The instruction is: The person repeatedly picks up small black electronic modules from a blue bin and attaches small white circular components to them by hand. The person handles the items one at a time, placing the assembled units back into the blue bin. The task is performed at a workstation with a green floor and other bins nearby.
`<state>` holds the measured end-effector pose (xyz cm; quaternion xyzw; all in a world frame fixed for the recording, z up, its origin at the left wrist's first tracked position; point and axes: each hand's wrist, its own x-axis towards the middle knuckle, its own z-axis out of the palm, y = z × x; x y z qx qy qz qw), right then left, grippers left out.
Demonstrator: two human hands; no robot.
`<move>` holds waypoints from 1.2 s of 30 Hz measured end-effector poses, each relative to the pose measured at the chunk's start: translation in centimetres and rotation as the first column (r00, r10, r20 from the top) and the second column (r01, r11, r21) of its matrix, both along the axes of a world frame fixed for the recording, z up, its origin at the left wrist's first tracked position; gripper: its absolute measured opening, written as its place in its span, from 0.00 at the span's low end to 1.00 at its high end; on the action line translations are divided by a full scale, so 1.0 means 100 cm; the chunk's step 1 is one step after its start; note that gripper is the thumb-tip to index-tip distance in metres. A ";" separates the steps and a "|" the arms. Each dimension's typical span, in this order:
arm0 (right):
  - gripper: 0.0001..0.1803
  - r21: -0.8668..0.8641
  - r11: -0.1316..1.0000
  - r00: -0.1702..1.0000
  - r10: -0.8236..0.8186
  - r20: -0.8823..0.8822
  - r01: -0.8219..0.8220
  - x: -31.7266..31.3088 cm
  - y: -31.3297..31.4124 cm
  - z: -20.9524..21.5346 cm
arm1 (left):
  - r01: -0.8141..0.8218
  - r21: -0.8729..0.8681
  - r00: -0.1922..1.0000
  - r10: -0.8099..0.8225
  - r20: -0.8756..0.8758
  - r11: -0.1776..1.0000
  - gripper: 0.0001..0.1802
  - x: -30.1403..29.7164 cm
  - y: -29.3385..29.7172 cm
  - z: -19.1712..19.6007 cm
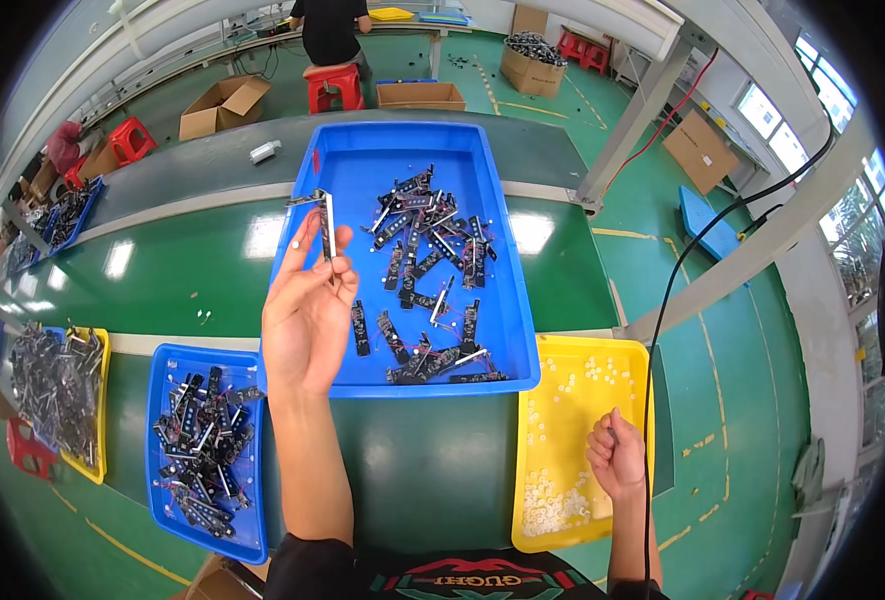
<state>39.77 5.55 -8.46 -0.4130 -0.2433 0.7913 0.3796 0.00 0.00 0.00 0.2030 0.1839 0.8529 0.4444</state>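
Observation:
My left hand is raised over the near left part of the large blue tray. Its fingers pinch a narrow black circuit-board strip with a white edge, held upright. A small white spot shows beside the fingers. My right hand is closed above the yellow tray, and whatever its fingers hold is hidden. Small white round pieces lie in that tray, heaped at its near left. Similar black strips with thin wires lie scattered in the large blue tray.
A smaller blue tray full of black strips stands to my left, with a yellow tray of bagged parts beyond. A black cable hangs down on the right, near my right hand. Across the bench, a person sits on a red stool.

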 end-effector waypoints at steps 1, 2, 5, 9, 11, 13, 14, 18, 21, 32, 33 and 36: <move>0.14 0.040 0.999 0.995 0.013 0.094 -0.017 0.001 -0.003 0.002 | 0.003 -0.012 1.000 -0.003 -0.008 1.000 0.33 0.002 0.000 0.001; 0.14 0.076 0.997 0.982 0.020 0.187 -0.035 0.002 -0.006 0.004 | 0.009 -0.025 1.000 -0.009 -0.017 1.000 0.33 0.004 0.002 0.001; 0.13 0.173 0.979 0.900 0.021 0.436 -0.107 -0.002 -0.004 0.005 | -0.086 -0.103 0.981 0.066 -0.183 0.991 0.34 0.007 0.012 0.001; 0.16 0.240 0.908 0.659 0.051 0.750 -0.343 -0.005 0.012 -0.014 | -0.088 -0.091 0.949 0.056 -0.311 0.992 0.34 0.004 0.008 -0.003; 0.17 0.249 0.860 0.593 0.075 0.802 -0.445 -0.003 0.018 -0.012 | -0.096 -0.066 0.941 0.069 -0.332 0.993 0.32 0.005 0.001 0.000; 0.18 0.291 0.862 0.588 0.010 0.809 -0.416 -0.002 0.017 -0.014 | -0.168 -0.117 0.905 0.107 -0.411 0.979 0.30 0.018 0.008 0.003; 0.18 0.312 0.858 0.583 -0.017 0.812 -0.409 0.000 0.014 -0.016 | -0.214 -0.138 0.883 0.131 -0.451 0.967 0.29 0.024 0.011 0.002; 0.14 0.378 0.887 0.716 -0.082 0.693 -0.265 -0.001 0.013 -0.016 | -0.121 -0.107 0.933 0.076 -0.352 0.987 0.25 0.032 0.016 -0.002; 0.18 0.096 0.995 0.974 -0.031 0.226 0.010 -0.019 0.008 0.005 | -0.241 -0.164 0.908 0.163 -0.386 0.956 0.21 0.041 0.015 0.001; 0.17 0.355 0.894 0.961 0.269 0.058 -0.272 -0.104 0.022 0.082 | -0.132 -0.086 0.943 0.098 -0.319 0.987 0.06 0.069 0.021 0.000; 0.17 0.396 0.864 0.948 0.311 0.064 -0.310 -0.111 0.023 0.092 | -0.122 -0.078 0.940 0.090 -0.330 0.989 0.06 0.069 0.019 0.001; 0.18 0.466 0.777 0.900 0.420 0.115 -0.423 -0.130 0.021 0.117 | -0.141 -0.074 0.942 0.111 -0.318 0.987 0.04 0.071 0.018 0.001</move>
